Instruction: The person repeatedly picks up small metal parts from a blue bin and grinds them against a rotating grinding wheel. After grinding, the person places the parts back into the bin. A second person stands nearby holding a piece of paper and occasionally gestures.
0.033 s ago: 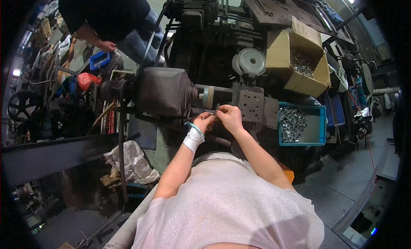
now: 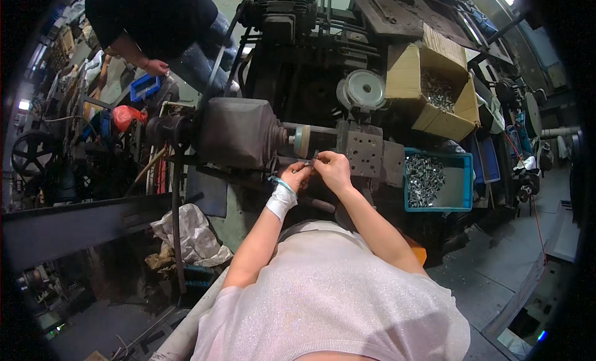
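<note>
My left hand [image 2: 296, 176], with a white wrap and a light blue band at the wrist, is closed in a pinch. Close against it, my right hand [image 2: 333, 170] pinches too. Between their fingertips is a small metal piece [image 2: 308, 165], partly hidden, its exact kind too small to make out. Both hands are just in front of a machine's round wheel [image 2: 302, 141] with a pale rim, on a shaft beside a dark housing [image 2: 239, 132]. A dark block with several holes [image 2: 364, 153] stands right of my right hand.
A blue bin [image 2: 459, 181] with many small metal pieces is at the right. Behind it sits an open cardboard box [image 2: 410, 75] with more metal parts. A grey disc [image 2: 365, 89] and a motor [image 2: 279, 13] lie beyond. Another person [image 2: 161, 26] stands at the far left.
</note>
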